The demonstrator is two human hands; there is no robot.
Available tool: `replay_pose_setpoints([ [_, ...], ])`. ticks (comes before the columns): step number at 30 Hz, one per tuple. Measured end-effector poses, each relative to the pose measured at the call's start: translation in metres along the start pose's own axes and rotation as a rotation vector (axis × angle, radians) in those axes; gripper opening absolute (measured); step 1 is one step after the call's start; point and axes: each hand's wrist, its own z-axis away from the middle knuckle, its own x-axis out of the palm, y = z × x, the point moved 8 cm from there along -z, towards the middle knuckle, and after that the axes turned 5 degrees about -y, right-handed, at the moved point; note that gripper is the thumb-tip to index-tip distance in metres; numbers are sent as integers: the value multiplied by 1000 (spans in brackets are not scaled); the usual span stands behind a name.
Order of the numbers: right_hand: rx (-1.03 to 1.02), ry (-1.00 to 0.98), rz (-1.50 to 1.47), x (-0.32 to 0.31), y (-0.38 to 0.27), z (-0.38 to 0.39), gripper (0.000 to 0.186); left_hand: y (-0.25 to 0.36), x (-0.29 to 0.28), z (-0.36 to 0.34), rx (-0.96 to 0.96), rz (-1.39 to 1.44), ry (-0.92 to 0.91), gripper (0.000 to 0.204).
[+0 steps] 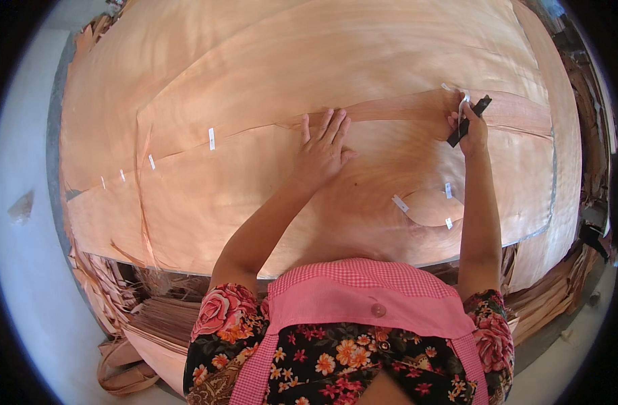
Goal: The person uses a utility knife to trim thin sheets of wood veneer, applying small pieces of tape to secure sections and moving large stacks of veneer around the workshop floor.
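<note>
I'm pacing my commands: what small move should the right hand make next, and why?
Perhaps press the white strip onto the darker wood band: the right hand has it there, beside the black tool, and similar pieces lie along the leftward seam.

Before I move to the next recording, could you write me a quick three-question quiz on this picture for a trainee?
1. True or false: the left hand is balled into a fist.
2. Which hand holds the black object? A, the left; B, the right hand; C, neither.
3. How many small white strips show on the wooden sheet to the left of the left hand?

Key: 1. False, it is spread open. 2. B. 3. Four.
</note>
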Motion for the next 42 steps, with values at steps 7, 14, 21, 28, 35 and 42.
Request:
replay_pose_setpoints([
  [7, 1, 11, 58, -3, 3, -2, 24, -2, -6, 1, 1, 48, 38, 66],
  [14, 34, -63, -35, -10, 7, -7, 24, -16, -3, 8, 24, 66, 46, 67],
  [21, 39, -139, -17, 2, 4, -2, 24, -19, -6, 10, 39, 114, 8, 67],
  [28, -100, -142, 237, 57, 2, 57, 23, -55, -12, 36, 93, 87, -86, 71],
  [35, 213, -531, 377, 210, 100, 122, 19, -97, -20, 55, -33, 20, -96, 68],
  [42, 240, -553, 606, 287, 144, 123, 18, -97, -19, 56, -67, -9, -113, 66],
])
